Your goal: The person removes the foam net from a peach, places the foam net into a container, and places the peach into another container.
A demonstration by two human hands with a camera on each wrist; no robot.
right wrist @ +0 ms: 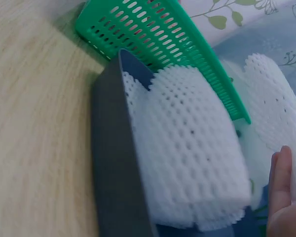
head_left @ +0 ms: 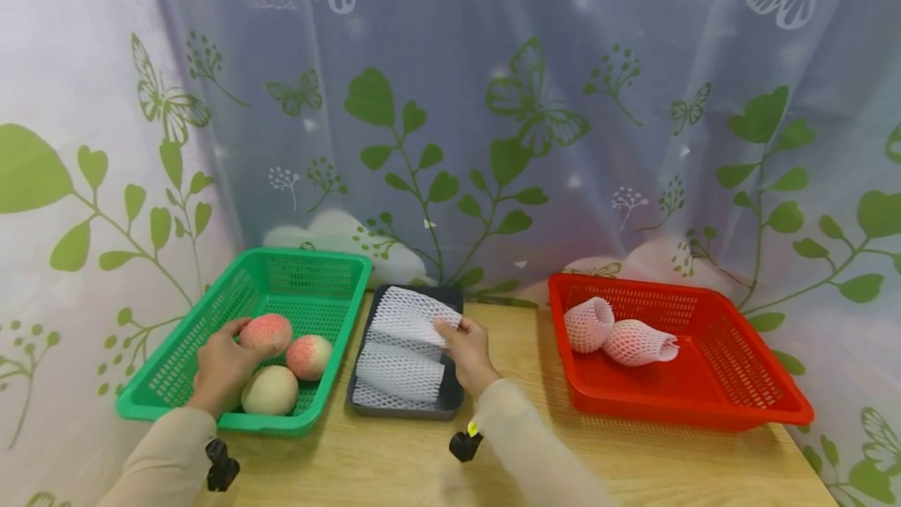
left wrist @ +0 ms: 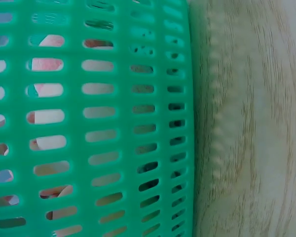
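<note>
Inside the green basket (head_left: pixel 345 335), my left hand (head_left: pixel 224 364) grips a pink peach (head_left: pixel 269 332) between thumb and fingers. Close by lie a second pink-and-cream peach (head_left: pixel 310 357) and a pale one (head_left: pixel 271 391). In the left wrist view the basket's slotted wall (left wrist: pixel 74 102) hides most of the hand and fruit. My right hand (head_left: pixel 470 352) pinches the end of a white foam net sleeve (head_left: pixel 411 318) over the dark grey tray (head_left: pixel 450 397). More foam net sleeves (head_left: pixel 400 372) lie in that tray; the right wrist view shows one foam net (right wrist: pixel 192 143) up close.
A red basket (head_left: pixel 676 409) stands at the right with two net-covered items (head_left: pixel 590 325) in its left part. All three containers rest on a wooden table (head_left: pixel 521 382). Behind them hangs a curtain (head_left: pixel 450 100) printed with leaves and butterflies.
</note>
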